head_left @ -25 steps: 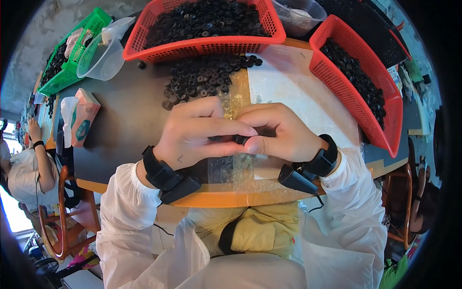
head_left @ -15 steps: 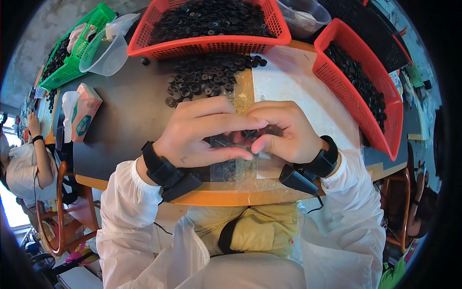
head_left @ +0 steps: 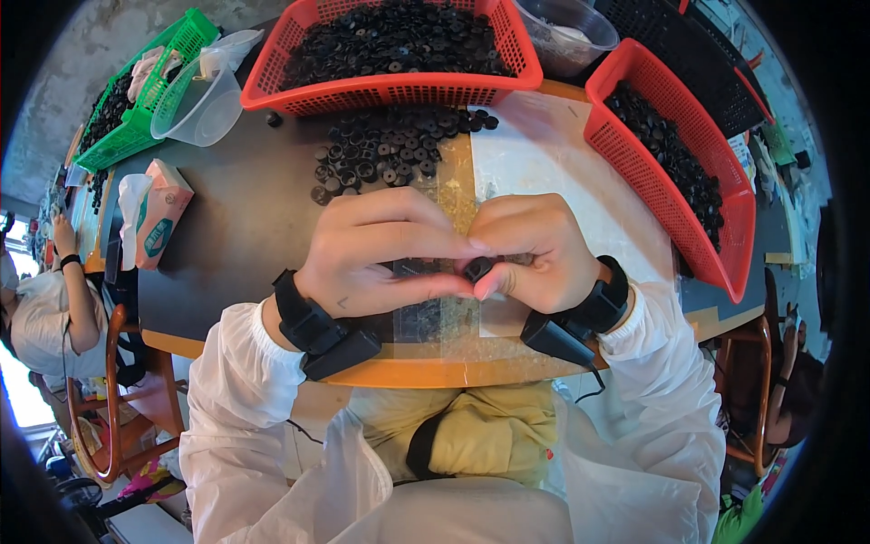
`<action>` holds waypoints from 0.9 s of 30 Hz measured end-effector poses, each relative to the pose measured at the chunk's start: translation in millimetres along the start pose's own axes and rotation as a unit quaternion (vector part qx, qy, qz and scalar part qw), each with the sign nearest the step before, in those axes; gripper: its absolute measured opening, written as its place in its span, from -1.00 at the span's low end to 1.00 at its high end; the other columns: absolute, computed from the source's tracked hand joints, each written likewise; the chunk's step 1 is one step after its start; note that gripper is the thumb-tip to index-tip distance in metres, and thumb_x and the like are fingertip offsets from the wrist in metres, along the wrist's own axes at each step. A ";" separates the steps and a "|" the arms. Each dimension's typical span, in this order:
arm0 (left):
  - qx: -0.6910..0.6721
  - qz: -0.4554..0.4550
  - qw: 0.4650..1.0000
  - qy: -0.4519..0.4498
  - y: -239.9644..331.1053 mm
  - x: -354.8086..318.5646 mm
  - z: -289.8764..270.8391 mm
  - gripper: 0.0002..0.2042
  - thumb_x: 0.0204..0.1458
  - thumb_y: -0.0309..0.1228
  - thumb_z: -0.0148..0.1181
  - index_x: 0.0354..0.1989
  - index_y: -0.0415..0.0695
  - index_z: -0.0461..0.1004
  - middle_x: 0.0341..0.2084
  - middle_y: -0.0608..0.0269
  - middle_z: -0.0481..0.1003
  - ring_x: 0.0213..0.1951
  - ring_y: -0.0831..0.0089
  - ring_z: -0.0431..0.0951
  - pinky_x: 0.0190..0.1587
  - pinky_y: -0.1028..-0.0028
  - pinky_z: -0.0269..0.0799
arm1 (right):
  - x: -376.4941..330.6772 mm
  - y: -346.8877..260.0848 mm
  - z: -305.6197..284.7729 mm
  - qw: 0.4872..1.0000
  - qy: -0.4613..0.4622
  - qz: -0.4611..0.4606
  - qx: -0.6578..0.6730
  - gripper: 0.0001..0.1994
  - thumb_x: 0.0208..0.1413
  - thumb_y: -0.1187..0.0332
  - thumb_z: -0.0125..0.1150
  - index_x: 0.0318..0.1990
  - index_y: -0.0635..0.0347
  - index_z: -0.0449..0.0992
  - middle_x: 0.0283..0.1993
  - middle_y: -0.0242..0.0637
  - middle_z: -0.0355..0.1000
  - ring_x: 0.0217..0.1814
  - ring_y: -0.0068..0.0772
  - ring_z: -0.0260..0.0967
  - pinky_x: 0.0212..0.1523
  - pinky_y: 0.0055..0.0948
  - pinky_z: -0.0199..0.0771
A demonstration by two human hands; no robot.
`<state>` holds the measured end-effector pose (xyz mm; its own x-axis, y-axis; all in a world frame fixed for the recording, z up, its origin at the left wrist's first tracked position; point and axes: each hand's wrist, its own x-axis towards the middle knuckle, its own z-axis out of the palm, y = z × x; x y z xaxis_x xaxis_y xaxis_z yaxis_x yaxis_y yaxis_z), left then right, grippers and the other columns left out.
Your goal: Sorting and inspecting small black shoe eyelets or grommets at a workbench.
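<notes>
Close together over the front of the table, my left hand [head_left: 385, 249] and my right hand [head_left: 535, 249] both pinch one small round black part [head_left: 478, 267]. It looks like a cap or ring, tilted between the thumbs and index fingers. Fingertips cover part of it. Beyond my hands lies a loose pile of black round parts [head_left: 385, 145], some with a centre hole. Below my fingers, clear film or tape [head_left: 430, 322] covers a strip of the table.
A red basket [head_left: 390, 91] full of black discs stands at the back, another red basket [head_left: 671, 172] at the right. A white sheet [head_left: 562, 172] lies right of centre. At left are a tissue box [head_left: 168, 204], a clear tub [head_left: 204, 113] and a green basket [head_left: 127, 136]. Another person [head_left: 59, 308] sits far left.
My fingertips have drawn closer around the black part, which now shows more plainly between them. My right hand has shifted slightly left.
</notes>
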<state>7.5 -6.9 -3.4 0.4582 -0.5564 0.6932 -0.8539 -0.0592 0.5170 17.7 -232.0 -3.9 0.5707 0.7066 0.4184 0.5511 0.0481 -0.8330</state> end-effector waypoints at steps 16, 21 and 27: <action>0.136 -0.201 0.929 0.278 -8.8 1.9 -24.8 -0.86 -0.03 -0.52 0.26 -0.26 -0.16 0.59 -0.33 0.23 0.41 -0.33 0.46 0.44 -0.22 0.50 0.37 | 7.2 -19.7 -71.9 0.712 0.276 -0.007 -0.646 -0.66 -0.14 0.49 0.20 -0.12 0.01 0.58 -0.21 -0.35 0.47 -0.07 -0.19 0.36 -0.07 -0.28 0.37; 0.292 -0.161 0.941 0.055 -10.1 2.1 -18.9 -0.79 -0.17 -0.56 0.31 -0.30 -0.06 0.61 -0.29 0.23 0.38 -0.19 0.29 0.41 -0.11 0.39 0.34 | 8.9 -14.5 -74.1 0.690 0.255 0.012 -0.678 -0.58 -0.11 0.57 0.12 -0.01 0.08 0.52 -0.10 -0.26 0.43 0.03 -0.13 0.32 0.11 -0.21 0.28; 0.329 -0.176 0.927 0.028 -19.2 -3.5 -15.2 -0.77 -0.19 -0.46 0.38 -0.29 -0.04 0.62 -0.31 0.29 0.40 -0.22 0.29 0.41 -0.14 0.36 0.35 | 20.6 15.6 -32.0 0.857 0.044 -0.039 -0.512 -0.57 -0.10 0.52 0.16 0.02 0.08 0.50 -0.03 -0.25 0.43 0.06 -0.19 0.33 0.08 -0.21 0.32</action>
<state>26.0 8.8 -8.1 0.7330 -0.3645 0.5743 -0.6066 -0.7323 0.3095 57.6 -239.2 3.3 0.5259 0.6717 0.5217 0.8099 -0.5828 -0.0661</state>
